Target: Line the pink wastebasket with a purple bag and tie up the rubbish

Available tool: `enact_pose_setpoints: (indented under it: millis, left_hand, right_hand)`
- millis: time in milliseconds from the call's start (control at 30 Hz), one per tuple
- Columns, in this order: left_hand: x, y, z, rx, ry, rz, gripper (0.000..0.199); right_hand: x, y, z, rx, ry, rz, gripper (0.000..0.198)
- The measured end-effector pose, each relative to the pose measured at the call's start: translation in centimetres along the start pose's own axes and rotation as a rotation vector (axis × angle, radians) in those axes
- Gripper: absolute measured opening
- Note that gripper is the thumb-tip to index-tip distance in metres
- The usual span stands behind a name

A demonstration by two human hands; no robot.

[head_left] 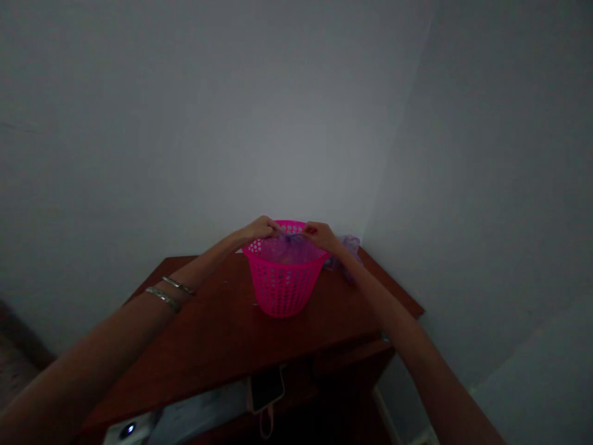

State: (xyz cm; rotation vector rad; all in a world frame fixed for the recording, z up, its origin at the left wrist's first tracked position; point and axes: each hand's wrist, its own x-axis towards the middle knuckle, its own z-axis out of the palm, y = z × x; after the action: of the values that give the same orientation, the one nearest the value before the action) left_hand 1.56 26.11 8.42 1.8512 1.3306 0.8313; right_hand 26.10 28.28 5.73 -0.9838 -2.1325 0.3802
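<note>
A bright pink plastic basket (282, 290) with a holed wall stands upright on the brown wooden table (208, 334). Inside its mouth is a thin purple plastic bag (294, 250); what the bag contains cannot be made out. At the basket's left rim, my left hand (262, 228) pinches one side of the bag's top. Opposite it, my right hand (319, 235) grips the other side with bent fingers. Between both hands the bag's top is gathered and stretched.
More crumpled purple plastic (349, 247) lies behind my right forearm. A phone (267, 390) with a strap and a white device (130, 428) rest below the tabletop's front edge. Grey walls (296, 136) meet in a corner behind the table.
</note>
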Motion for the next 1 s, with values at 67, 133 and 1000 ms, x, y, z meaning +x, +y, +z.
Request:
enact_pose_setpoints:
  millis: [67, 133, 1000]
  left_hand:
    - [-0.2, -0.6, -1.1, 0.059, 0.104, -0.044, 0.022]
    - [-0.4, -1.3, -2.1, 0.106, 0.208, -0.072, 0.015]
    - [-3.8, -2.5, -5.8, -0.811, 0.596, -0.228, 0.021]
  right_hand:
    - [-0.7, 1.1, -0.9, 0.049, 0.023, 0.058, 0.014]
    - [-1.5, 2.0, -1.7, 0.037, 0.079, 0.131, 0.013]
    - [-6.1, 1.4, -4.9, 1.166, 0.39, 0.274, 0.014]
